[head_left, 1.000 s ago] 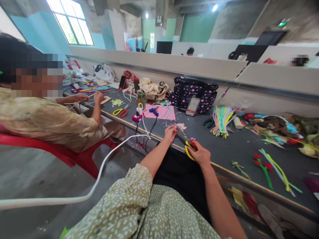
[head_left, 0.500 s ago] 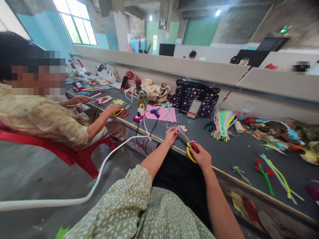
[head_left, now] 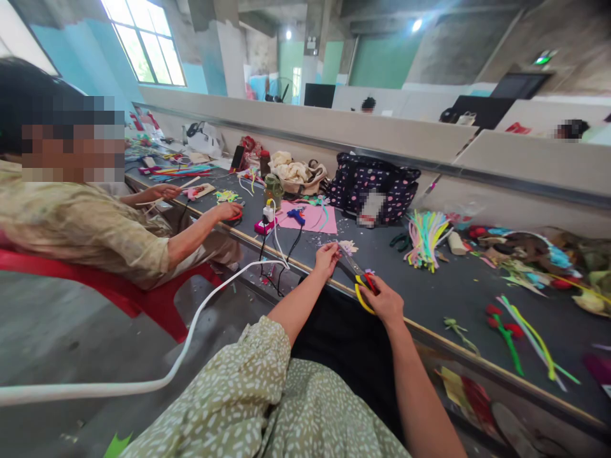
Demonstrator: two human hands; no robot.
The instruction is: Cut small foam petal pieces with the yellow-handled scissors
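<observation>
My right hand (head_left: 386, 300) is closed around the handles of a pair of scissors (head_left: 352, 262), with one yellow loop and one red. The blades point up and left over the table's front edge, and their tips reach my left hand's fingertips. My left hand (head_left: 327, 259) is pinched shut at the blade tips. Whatever sits in that pinch is too small to make out. Just behind the blades, a small heap of pale lilac and cream scraps (head_left: 350, 247) lies on the dark table (head_left: 377, 254).
Beyond my hands are a blue glue gun (head_left: 296, 217) on a pink sheet (head_left: 315, 221), a dark patterned bag (head_left: 375, 184) and a bundle of pipe cleaners (head_left: 426, 238). Red flowers (head_left: 513, 330) lie right. A white cable (head_left: 210, 305) crosses left, near a seated co-worker (head_left: 119, 229).
My scissors have shifted slightly left, their tips now closer to my left fingertips. The co-worker's nearer hand has moved right, onto the red-handled scissors on the table.
</observation>
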